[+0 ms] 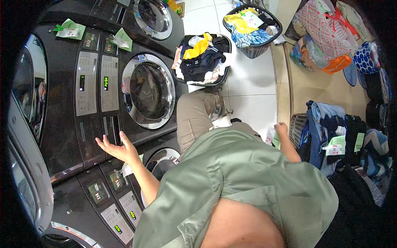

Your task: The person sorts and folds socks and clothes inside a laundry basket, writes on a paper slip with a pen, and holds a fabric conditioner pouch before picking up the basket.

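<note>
My left hand point(118, 151) is raised in front of the dark stacked machines, fingers spread and palm up, with nothing in it. Close by it are a control panel point(110, 84) lit with "PUSH" and a round chrome-rimmed door point(149, 91), which is closed. On the other side of my body, my right hand point(281, 129) is closed on a green and white paper slip point(271, 135). The slip hangs beside the fingers, partly hidden by my shirt. Similar green slips point(71, 30) are stuck on the machine fronts.
A black basket point(226, 76) heaped with dark and yellow clothes stands ahead. Behind it is another laundry basket point(252, 51). Bagged laundry point(326, 31) and folded jeans point(316, 132) line the right side. At left, a machine door point(39, 182) hangs open.
</note>
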`<move>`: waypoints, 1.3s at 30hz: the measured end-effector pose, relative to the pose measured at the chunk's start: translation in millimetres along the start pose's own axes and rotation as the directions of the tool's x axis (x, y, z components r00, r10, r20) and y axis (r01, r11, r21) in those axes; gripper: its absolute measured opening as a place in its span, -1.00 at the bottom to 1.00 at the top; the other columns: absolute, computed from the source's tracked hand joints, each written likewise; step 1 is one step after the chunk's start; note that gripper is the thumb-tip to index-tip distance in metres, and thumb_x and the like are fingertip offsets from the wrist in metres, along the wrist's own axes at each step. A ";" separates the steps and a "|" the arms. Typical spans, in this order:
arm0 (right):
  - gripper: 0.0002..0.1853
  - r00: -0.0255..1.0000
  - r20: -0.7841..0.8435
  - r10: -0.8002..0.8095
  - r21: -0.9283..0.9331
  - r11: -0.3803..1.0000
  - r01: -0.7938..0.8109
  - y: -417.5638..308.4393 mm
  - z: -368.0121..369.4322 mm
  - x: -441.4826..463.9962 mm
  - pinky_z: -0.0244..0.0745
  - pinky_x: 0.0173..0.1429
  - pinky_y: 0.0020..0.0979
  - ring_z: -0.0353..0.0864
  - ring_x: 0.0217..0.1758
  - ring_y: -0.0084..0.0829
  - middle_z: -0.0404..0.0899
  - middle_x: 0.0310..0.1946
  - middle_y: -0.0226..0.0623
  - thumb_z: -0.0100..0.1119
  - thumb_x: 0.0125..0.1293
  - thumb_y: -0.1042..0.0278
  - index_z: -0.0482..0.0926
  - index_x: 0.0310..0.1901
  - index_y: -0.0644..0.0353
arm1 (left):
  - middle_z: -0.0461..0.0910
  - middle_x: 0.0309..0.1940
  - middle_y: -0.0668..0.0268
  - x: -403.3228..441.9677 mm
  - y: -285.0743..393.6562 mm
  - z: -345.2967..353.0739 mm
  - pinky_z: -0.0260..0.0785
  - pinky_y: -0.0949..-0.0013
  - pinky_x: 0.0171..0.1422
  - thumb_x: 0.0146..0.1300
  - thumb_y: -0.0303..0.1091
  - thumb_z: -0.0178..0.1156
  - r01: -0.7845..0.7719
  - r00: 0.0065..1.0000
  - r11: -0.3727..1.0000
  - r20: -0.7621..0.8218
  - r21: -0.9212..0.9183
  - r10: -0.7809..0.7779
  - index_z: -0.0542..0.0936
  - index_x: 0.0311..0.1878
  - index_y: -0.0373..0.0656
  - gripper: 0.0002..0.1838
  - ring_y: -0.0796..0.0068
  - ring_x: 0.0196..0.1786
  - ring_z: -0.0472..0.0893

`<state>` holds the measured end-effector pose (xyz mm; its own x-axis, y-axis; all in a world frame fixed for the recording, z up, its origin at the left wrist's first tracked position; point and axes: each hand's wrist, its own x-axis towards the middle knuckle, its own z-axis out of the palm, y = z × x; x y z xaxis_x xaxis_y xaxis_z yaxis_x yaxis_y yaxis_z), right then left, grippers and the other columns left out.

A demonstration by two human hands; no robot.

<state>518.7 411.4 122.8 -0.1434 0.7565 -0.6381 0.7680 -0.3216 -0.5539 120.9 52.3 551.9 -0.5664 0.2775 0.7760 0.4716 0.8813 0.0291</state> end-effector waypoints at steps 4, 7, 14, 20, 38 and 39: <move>-0.62 1.000 -0.003 0.027 -0.291 0.956 -0.027 -31.3 -24.8 23.4 0.42 -0.08 -0.30 0.57 -0.20 -0.15 0.57 -0.32 0.03 0.21 -0.19 0.33 0.56 -0.24 0.31 | 0.05 0.27 -0.01 -24.6 -22.5 -3.7 -0.08 0.02 0.34 0.09 -0.20 0.21 0.101 0.994 0.995 0.049 -0.001 -0.101 0.25 0.10 -0.33 -0.41 -0.02 0.31 0.06; -0.58 0.988 -0.080 -0.136 -0.287 0.952 0.108 -80.3 -5.6 53.5 0.41 -0.04 -0.28 0.55 -0.13 -0.13 0.55 -0.25 0.03 0.20 -0.16 0.31 0.54 -0.18 0.27 | 0.05 0.27 -0.01 -57.2 -39.9 -13.8 -0.08 0.06 0.34 0.10 -0.27 0.18 0.187 0.975 0.982 0.127 -0.038 -0.181 0.24 0.10 -0.36 -0.44 0.00 0.31 0.09; -0.63 0.922 0.063 -0.383 -0.060 0.920 0.386 -240.7 98.2 14.0 0.39 -0.04 -0.27 0.51 -0.11 -0.11 0.53 -0.19 -0.01 0.08 0.02 0.30 0.47 -0.09 0.20 | 0.59 -0.39 0.17 -171.2 -59.1 9.5 0.39 0.42 -0.20 0.10 -0.37 0.18 0.677 0.439 0.736 0.806 -0.007 -0.397 0.54 -0.22 -0.31 -0.78 0.44 -0.37 0.56; -0.56 0.892 0.355 -0.280 -0.008 0.953 0.302 -278.6 206.8 -3.7 0.36 -0.05 -0.22 0.50 -0.15 -0.04 0.52 -0.29 0.05 0.04 -0.01 0.16 0.43 -0.13 0.31 | 0.59 -0.41 0.22 -142.4 -51.2 114.0 0.38 0.47 -0.20 0.11 -0.41 0.18 0.732 0.300 0.671 0.940 -0.117 -0.164 0.53 -0.20 -0.33 -0.78 0.55 -0.36 0.53; -0.25 0.950 -0.102 0.294 0.969 0.244 0.029 -343.9 224.0 310.6 0.45 -0.12 -0.33 0.53 -0.26 -0.32 0.51 -0.31 -0.18 -0.05 0.02 -0.43 0.46 -0.18 0.26 | 0.02 0.31 0.30 -104.2 29.5 621.8 -0.09 -0.26 0.20 -0.11 -0.05 0.28 -0.413 0.042 0.285 0.295 -0.865 0.955 0.25 0.21 0.29 -0.27 -0.02 0.34 -0.02; -0.36 0.936 -0.179 0.304 0.943 0.324 0.075 -348.3 218.8 327.5 0.45 -0.14 -0.34 0.54 -0.26 -0.34 0.53 -0.32 -0.20 0.00 0.08 -0.26 0.47 -0.17 0.28 | 0.11 0.26 0.36 -115.9 42.4 635.0 0.13 -0.26 0.07 -0.04 -0.06 0.22 -0.409 -0.062 0.233 0.281 -0.882 0.958 0.23 0.21 0.44 -0.32 0.02 0.25 0.13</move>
<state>67.7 646.5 -10.3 0.2105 0.7122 -0.6697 -0.3505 -0.5845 -0.7318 -222.5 300.4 63.1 0.2966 0.9343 -0.1977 0.9377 -0.2457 0.2456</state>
